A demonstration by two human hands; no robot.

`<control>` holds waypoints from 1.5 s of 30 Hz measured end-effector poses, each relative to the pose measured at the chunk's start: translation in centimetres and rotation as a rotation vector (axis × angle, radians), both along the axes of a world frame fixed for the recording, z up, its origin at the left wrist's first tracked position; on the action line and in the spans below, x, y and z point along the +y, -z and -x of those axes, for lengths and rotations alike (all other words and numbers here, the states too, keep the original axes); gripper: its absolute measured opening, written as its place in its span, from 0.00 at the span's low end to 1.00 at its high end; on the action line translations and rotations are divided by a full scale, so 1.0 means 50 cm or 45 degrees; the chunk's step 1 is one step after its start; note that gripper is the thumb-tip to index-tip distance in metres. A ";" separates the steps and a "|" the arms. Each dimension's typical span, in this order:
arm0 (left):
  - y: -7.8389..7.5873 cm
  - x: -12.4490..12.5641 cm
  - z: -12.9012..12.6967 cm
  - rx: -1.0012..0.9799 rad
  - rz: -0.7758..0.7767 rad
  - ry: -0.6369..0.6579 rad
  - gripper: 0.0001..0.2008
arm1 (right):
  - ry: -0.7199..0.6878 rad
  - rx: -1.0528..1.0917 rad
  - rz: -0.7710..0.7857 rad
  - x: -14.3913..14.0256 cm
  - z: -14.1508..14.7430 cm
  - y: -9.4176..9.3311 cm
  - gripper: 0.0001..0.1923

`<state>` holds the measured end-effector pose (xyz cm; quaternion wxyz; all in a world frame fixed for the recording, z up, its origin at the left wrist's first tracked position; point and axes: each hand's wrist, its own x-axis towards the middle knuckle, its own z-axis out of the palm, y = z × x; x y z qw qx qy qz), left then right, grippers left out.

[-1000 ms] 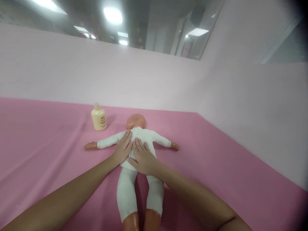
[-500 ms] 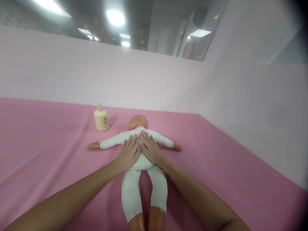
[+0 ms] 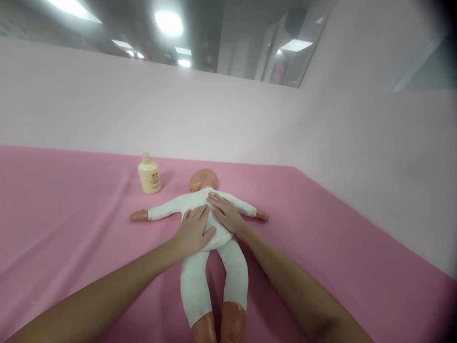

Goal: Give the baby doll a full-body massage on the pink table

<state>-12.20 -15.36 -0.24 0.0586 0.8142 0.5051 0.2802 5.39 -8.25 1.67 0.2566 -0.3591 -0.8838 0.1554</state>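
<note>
A baby doll [image 3: 200, 274] in a white suit lies on the pink sheet with its arms spread wide and its head away from me. My left hand [image 3: 193, 232] rests flat on the lower left side of its trunk, fingers apart. My right hand [image 3: 225, 212] lies flat on the upper right side of the trunk, fingertips near the shoulder. Neither hand grips anything. A small cream bottle [image 3: 149, 175] stands upright beyond the doll's left arm.
The pink sheet [image 3: 71, 224] covers the whole surface and has soft folds on the left. Pale pink walls [image 3: 357, 143] rise behind and to the right, meeting in a corner. Glass panels and ceiling lights show above them.
My right hand has slid up the doll's trunk toward the shoulder, while my left hand has slid down toward the waist.
</note>
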 end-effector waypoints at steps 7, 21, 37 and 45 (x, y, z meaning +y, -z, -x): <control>-0.028 0.024 0.023 -0.113 0.080 -0.017 0.17 | 0.172 0.316 -0.069 0.012 -0.007 0.012 0.18; 0.017 0.049 0.035 -0.192 -0.076 -0.068 0.22 | 0.545 -0.466 -0.135 -0.089 0.063 -0.048 0.18; 0.048 0.071 0.042 -0.228 0.014 -0.040 0.28 | 0.001 -0.233 0.056 -0.104 0.064 -0.046 0.33; 0.000 0.049 0.041 -0.003 -0.010 0.217 0.24 | 0.054 -0.235 0.040 -0.045 0.038 -0.028 0.29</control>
